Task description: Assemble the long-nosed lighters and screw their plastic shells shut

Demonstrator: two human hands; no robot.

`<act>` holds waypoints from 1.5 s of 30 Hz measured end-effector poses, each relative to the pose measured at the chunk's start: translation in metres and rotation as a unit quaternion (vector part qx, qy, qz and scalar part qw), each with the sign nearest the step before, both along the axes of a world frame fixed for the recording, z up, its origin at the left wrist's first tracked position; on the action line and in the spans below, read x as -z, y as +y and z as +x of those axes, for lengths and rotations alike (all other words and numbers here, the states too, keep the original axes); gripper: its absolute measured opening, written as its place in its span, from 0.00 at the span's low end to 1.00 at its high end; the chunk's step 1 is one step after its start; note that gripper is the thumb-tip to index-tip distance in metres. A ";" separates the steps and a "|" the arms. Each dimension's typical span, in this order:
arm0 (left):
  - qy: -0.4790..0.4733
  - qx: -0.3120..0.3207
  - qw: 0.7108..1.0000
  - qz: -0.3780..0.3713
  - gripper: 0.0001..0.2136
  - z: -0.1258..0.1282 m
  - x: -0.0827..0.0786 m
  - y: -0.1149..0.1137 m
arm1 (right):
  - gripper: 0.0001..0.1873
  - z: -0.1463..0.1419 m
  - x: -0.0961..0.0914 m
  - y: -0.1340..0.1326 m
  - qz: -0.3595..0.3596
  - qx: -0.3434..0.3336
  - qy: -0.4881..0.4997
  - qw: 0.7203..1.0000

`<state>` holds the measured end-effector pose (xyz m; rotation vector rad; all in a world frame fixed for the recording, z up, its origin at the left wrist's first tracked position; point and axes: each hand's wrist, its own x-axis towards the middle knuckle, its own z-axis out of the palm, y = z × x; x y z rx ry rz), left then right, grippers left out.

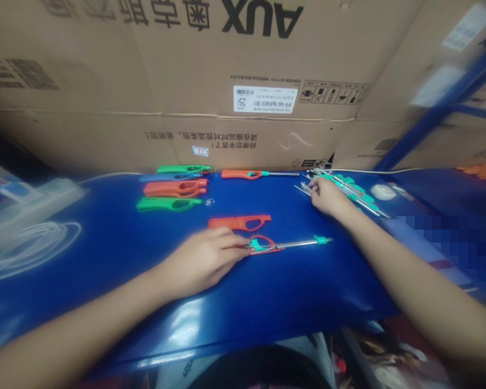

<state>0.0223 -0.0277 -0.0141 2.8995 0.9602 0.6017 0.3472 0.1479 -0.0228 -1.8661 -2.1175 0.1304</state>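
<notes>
My left hand lies over the handle of an orange lighter shell half. Its fingers pinch near a green trigger in that shell. From the shell a thin metal tube points right, with a green piece near its tip. Just behind is another orange shell half. At the back right, my right hand is closed at the left end of a pile of metal tubes with green parts; what its fingertips grip is too small to make out.
At the back left lie several green, blue and orange lighter handles. One long orange lighter lies along the cardboard wall. A white mouse-shaped object sits right of the pile. A coiled white cable lies at left.
</notes>
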 end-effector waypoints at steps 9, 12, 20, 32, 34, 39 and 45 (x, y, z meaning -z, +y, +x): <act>-0.006 -0.001 1.000 0.005 0.12 -0.001 0.002 0.001 | 0.14 -0.008 -0.002 -0.005 0.014 -0.024 -0.042 0.999; -0.005 0.007 1.000 0.009 0.12 0.000 0.002 0.001 | 0.11 -0.009 -0.003 -0.006 0.016 -0.031 -0.043 0.998; -0.005 0.016 1.000 0.002 0.12 0.001 0.002 0.001 | 0.06 -0.010 -0.004 -0.008 0.036 -0.042 -0.015 0.998; -0.201 -0.107 0.971 -0.070 0.14 0.012 -0.001 -0.007 | 0.10 -0.058 -0.022 -0.073 0.062 -0.185 0.174 0.965; -0.249 -0.146 0.950 -0.121 0.17 0.016 -0.002 -0.009 | 0.12 -0.072 -0.024 -0.094 -0.064 -0.218 0.327 0.917; -0.373 -0.160 0.881 -0.245 0.20 0.026 -0.005 -0.010 | 0.10 -0.096 -0.022 -0.133 -0.186 -0.292 0.421 0.838; -0.409 -0.171 0.859 -0.256 0.13 0.027 -0.005 -0.009 | 0.07 -0.097 -0.014 -0.141 -0.176 -0.393 0.385 0.817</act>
